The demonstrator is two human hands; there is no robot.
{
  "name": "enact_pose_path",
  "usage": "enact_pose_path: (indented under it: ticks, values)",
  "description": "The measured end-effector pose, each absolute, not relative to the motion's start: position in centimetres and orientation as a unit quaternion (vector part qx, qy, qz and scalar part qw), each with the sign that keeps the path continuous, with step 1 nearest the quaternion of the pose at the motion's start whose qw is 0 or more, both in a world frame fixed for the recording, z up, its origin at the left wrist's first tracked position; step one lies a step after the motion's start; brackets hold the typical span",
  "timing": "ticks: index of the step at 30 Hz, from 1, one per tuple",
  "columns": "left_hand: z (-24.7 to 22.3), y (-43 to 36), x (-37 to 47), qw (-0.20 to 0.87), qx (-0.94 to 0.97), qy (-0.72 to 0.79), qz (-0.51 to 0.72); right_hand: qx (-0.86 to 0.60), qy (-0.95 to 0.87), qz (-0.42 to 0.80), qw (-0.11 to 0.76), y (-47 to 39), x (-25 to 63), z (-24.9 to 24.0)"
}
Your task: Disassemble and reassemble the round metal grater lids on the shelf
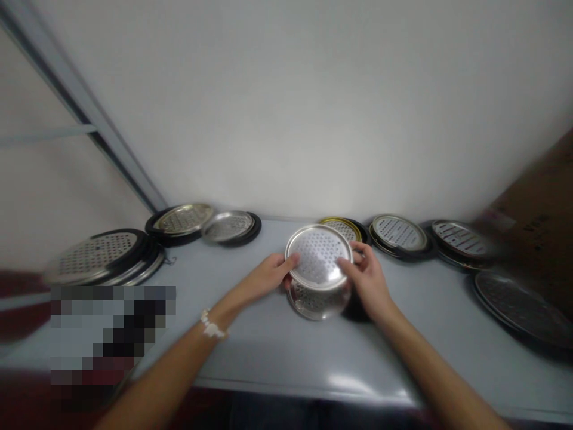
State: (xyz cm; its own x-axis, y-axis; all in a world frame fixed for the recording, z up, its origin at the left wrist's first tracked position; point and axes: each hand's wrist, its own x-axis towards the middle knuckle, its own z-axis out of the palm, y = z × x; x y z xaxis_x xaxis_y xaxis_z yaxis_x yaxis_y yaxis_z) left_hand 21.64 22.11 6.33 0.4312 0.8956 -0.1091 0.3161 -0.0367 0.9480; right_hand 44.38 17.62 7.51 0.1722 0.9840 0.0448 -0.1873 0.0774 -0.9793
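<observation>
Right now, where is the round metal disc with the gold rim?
In the head view, the gold-rimmed disc sits right of centre near the pale wall, partly behind the held round silver metal disc.

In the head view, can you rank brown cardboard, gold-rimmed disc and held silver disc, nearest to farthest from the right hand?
1. Held silver disc, in the right hand's grip.
2. Gold-rimmed disc, behind it, toward the wall.
3. Brown cardboard, far right.

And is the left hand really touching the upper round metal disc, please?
Touching. The head view shows the left hand gripping the upper round metal disc, its thumb lying over the left side of the rim.
</observation>
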Motion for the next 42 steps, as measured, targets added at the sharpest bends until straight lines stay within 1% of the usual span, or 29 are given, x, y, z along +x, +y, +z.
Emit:
enact_pose_path:
  ticks: [3,7,10,12,17,23,28,38,42]
  values:
    - [7.0,21.8,21.3,0.519,0.688,0.442,0.248,-0.468,-0.384,0.484,0.632,18.0,44.8,7.4]
    - [8.3,21.1,20.7,0.506,0.758,0.387,0.140,-0.448,-0.336,0.484,0.673,18.6,45.5,7.4]
    - [8.4,20.7,20.4,0.496,0.792,0.348,0.069,-0.447,-0.320,0.481,0.683,18.7,45.8,7.5]
    - [8.1,20.7,20.3,0.480,0.807,0.341,0.056,-0.450,-0.317,0.483,0.681,18.7,45.8,7.6]
    - [7.4,21.1,20.3,0.453,0.823,0.337,0.058,-0.447,-0.328,0.486,0.676,18.6,45.8,7.6]
    - [7.7,20.9,20.6,0.470,0.808,0.349,0.067,-0.452,-0.325,0.487,0.673,18.6,45.8,7.5]
    - [7.7,20.9,20.8,0.462,0.807,0.355,0.097,-0.453,-0.318,0.493,0.672,18.5,45.8,7.8]
    - [7.5,21.0,20.7,0.489,0.790,0.358,0.096,-0.453,-0.315,0.496,0.670,18.6,45.8,7.9]
    - [8.4,21.3,20.3,0.472,0.785,0.382,0.119,-0.451,-0.312,0.493,0.676,18.7,45.8,7.7]
